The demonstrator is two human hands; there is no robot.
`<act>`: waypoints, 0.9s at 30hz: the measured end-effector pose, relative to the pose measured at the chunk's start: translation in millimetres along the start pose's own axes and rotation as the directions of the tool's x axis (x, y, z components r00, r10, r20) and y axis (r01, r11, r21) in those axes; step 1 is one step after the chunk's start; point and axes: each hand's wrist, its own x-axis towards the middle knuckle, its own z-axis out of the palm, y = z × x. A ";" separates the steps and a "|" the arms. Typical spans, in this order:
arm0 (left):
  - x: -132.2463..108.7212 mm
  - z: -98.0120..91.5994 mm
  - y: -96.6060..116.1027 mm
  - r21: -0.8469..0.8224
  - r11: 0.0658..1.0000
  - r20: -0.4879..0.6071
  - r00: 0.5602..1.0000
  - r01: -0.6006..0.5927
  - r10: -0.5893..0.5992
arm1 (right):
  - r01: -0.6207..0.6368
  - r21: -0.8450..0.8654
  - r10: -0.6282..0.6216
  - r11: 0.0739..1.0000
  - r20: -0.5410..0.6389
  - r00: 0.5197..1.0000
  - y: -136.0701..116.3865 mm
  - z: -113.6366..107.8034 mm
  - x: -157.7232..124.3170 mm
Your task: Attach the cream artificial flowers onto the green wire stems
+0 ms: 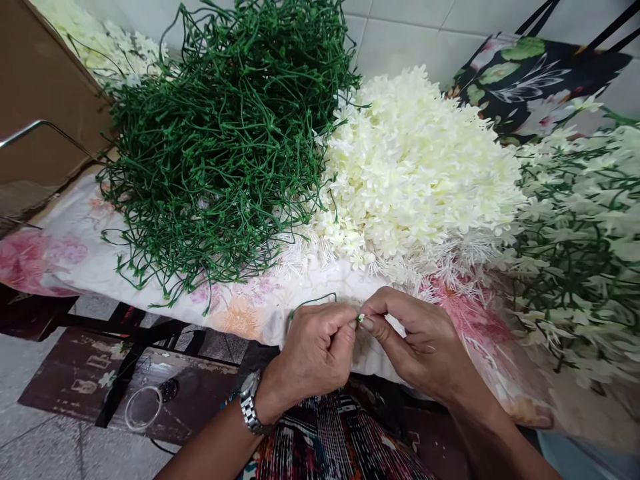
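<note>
Over the front edge of a flowered cloth (pixel 295 327), my two hands meet fingertip to fingertip. My left hand (pixel 317 347), with a metal watch (pixel 250 400) on its wrist, is closed on a thin green plastic stem (pixel 317 301) that curves out behind it. My right hand (pixel 420 343) pinches a small white artificial flower (pixel 361 319) at the stem's tip; most of it is hidden by the fingers. Beyond my hands lie a heap of green plastic stems (pixel 225 147) and a mound of cream-white artificial flowers (pixel 415 167).
White flower sprays with green stems (pixel 585 233) are heaped at the right. A dark floral bag (pixel 535 87) stands against the tiled wall (pixel 400 40). A cardboard box (pixel 50 100) is at the far left. Below sits a brown wooden board (pixel 185 387) with a clear round container (pixel 143 408).
</note>
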 end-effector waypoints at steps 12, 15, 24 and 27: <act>-2.7 -8.7 -3.4 -0.441 0.866 0.082 0.971 0.237 -0.224 | 0.093 0.035 -0.088 0.995 -0.112 0.990 -11.8 1.0 1.9; -2.9 -8.7 -3.4 -0.448 0.867 0.079 0.976 0.217 -0.203 | 0.097 0.060 -0.089 0.993 -0.123 0.988 -12.1 2.1 1.8; -0.5 -11.6 0.2 -0.347 0.927 0.055 0.990 0.141 -0.130 | 0.077 0.108 -0.069 0.991 -0.072 0.995 -3.5 -1.1 2.1; -0.6 -11.4 0.3 -0.312 0.940 0.070 0.990 0.140 -0.124 | 0.109 0.073 -0.108 0.991 -0.022 0.994 -2.9 -4.5 4.7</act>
